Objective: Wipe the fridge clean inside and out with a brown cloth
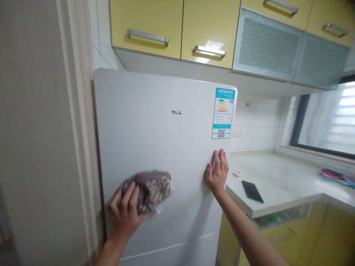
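Two hands on fridge door (155,140): L hand (124,214) clutches cloth (151,188), R hand (217,173) palm-flat, upright.

We look through a single head-worn camera, standing close to the white fridge door (166,147) and facing it squarely (yellow wall cupboards (149,22) overhead), with the counter (280,192) stretching away rightward.
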Demonstrator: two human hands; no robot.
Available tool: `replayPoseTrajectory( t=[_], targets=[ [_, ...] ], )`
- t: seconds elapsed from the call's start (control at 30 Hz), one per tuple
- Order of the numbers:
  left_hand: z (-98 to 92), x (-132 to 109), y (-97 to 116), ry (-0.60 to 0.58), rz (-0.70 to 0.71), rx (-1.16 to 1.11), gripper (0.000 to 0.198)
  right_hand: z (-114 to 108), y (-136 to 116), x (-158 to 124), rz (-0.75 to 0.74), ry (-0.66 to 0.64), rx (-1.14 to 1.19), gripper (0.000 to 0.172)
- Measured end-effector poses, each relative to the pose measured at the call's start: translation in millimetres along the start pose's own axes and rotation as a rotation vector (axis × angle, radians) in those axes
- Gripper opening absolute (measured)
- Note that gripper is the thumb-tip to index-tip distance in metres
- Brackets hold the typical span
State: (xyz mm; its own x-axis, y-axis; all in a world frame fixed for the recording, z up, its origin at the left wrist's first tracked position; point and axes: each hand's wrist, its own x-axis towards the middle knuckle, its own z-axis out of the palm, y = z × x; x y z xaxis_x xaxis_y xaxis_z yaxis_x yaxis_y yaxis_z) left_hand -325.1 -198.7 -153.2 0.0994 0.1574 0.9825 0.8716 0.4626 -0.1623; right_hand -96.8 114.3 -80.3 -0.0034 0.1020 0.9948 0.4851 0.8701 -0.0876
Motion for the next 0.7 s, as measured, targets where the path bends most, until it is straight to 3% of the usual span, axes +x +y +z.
replayPoseTrajectory(
  t=[0.1,0.17,0.2,0.23,0.3,0.4,0.47,0.53,0.6,0.7],
  targets=[
    [-12.4,-121.6,-3.3,-0.059,-0.013,0.037,0.052,0.0,-1.1,0.6,-0.005,0.008,0.007,0.066],
    [-19.7,-164.0,-9.1,-0.078,-0.072,0.044,0.044,-0.6,-2.0,1.1,-0.005,0.009,0.014,0.065],
    [-21.7,-169.3,-13.1,-0.091,-0.100,0.044,0.044,-0.9,-2.4,1.1,-0.003,0.008,0.015,0.066],
    [-22.3,-163.2,-17.5,-0.099,-0.121,0.044,0.045,-1.2,-2.7,1.1,-0.001,0.007,0.015,0.066],
    [-19.3,-118.2,-26.5,-0.079,-0.153,0.034,0.056,-1.5,-3.0,0.9,0.005,0.005,0.021,0.066],
    [-11.1,1.2,-33.1,0.087,-0.248,-0.001,0.080,-1.5,-2.4,0.5,0.002,0.008,0.045,0.066],
    [-8.9,76.7,-30.4,0.117,-0.354,-0.066,0.092,-1.6,-1.3,-0.4,-0.006,0.012,0.054,0.066],
    [-9.7,119.7,-23.9,0.131,-0.434,-0.113,0.091,-2.0,0.0,-2.3,-0.013,0.013,0.059,0.066],
    [-11.2,120.9,-15.1,0.125,-0.452,-0.130,0.087,-2.6,1.3,-5.6,-0.022,0.008,0.062,0.064],
    [-13.9,63.9,0.4,0.051,-0.370,-0.119,0.082,-3.8,1.3,-11.9,-0.029,-0.030,0.055,0.062]
  ],
)
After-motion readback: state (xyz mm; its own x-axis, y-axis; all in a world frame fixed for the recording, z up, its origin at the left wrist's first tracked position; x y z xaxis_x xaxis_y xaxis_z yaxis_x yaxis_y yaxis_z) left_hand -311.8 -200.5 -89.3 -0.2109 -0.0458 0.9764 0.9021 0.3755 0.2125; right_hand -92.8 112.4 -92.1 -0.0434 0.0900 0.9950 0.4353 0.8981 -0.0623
